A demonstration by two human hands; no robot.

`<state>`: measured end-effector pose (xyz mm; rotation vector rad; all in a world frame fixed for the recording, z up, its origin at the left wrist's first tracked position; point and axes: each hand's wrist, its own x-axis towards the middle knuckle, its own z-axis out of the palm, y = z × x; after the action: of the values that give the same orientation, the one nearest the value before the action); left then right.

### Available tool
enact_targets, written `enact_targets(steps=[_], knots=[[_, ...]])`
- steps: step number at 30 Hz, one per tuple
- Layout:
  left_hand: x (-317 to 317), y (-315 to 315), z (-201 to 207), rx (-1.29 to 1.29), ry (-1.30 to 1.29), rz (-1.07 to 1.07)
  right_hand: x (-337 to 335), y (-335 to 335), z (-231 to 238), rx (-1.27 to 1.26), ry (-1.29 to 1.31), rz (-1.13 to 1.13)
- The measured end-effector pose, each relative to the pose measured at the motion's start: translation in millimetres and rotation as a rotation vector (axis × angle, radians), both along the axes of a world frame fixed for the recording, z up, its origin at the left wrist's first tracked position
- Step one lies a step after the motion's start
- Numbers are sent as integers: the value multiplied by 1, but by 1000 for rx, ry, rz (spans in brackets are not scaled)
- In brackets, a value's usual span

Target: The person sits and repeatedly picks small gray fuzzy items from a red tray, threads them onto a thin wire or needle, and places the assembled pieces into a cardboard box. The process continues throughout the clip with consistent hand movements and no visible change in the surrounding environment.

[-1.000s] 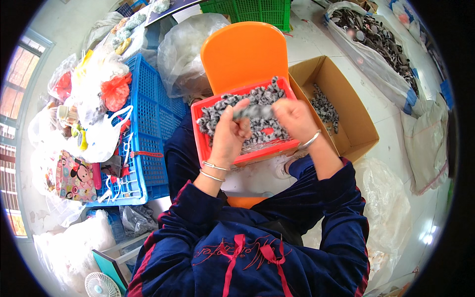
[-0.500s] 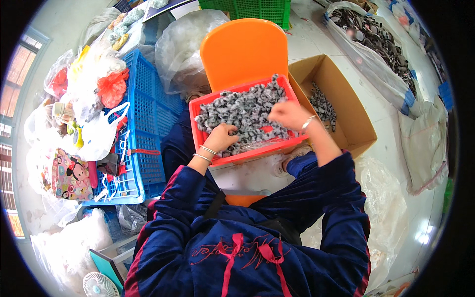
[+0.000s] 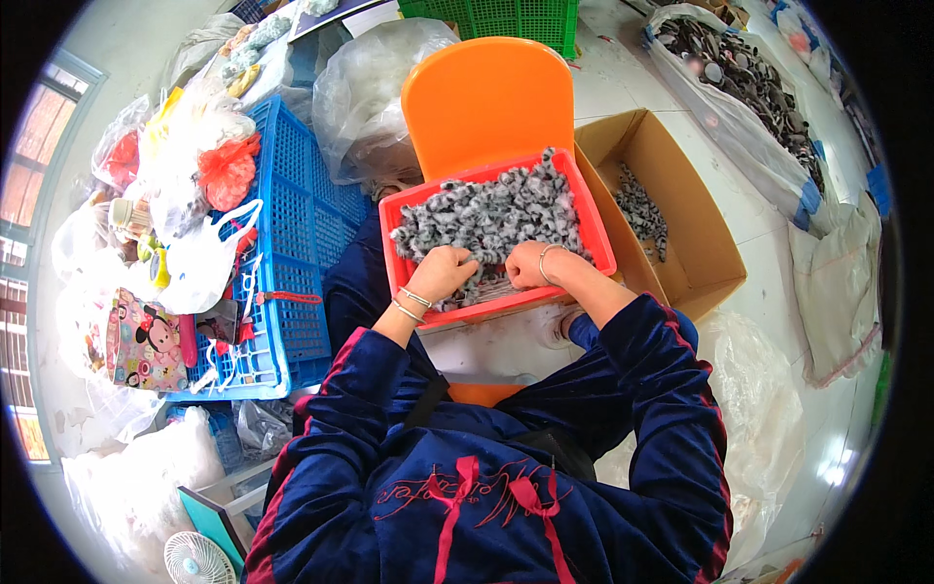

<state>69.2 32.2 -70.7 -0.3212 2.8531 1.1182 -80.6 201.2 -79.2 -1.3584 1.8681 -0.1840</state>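
Observation:
A red plastic tray [image 3: 391, 216] rests on an orange chair [image 3: 486, 102] before me. It holds a heap of small fluffy grey, black and white plush pieces [image 3: 491, 209], some of them striped. My left hand [image 3: 443, 273] is at the near left of the heap, its fingers pinched together on one of the fluffy pieces. Close to its right, my right hand [image 3: 528, 266] is closed low over the near side of the tray; its fingertips are tucked under, so what they hold is hidden. Between the hands, something clear and shiny like plastic film [image 3: 496, 288] shows at the tray's near wall.
An open cardboard box [image 3: 705, 238] right of the tray contains more striped pieces [image 3: 640, 209]. Blue crates [image 3: 292, 263] with bags on them stand at the left. Behind the chair are a clear plastic bag [image 3: 365, 97] and a green crate [image 3: 496, 21]. A large sack [image 3: 720, 127] lies far right.
My right hand has come down and left from above the tray's right side to beside my left hand. The left hand stays nearly in place. The whole view has shifted slightly.

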Motion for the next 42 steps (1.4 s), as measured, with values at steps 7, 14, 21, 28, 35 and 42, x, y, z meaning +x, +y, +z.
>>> enact_targets(steps=[7,14,21,28,35,42], knots=[[3,11,11,378,208,228,0,12,5,-302,15,-113],[7,7,39,697,331,477,-4,9,22,-563,-431,-522],[17,6,59,891,378,487,8,7,47,-870,-863,-683],[17,27,91,876,385,334,20,18,79,-928,-877,-732],[18,39,96,879,252,296,26,26,93,-948,-688,-662],[15,48,101,421,378,242,33,33,107,-931,-575,-560]])
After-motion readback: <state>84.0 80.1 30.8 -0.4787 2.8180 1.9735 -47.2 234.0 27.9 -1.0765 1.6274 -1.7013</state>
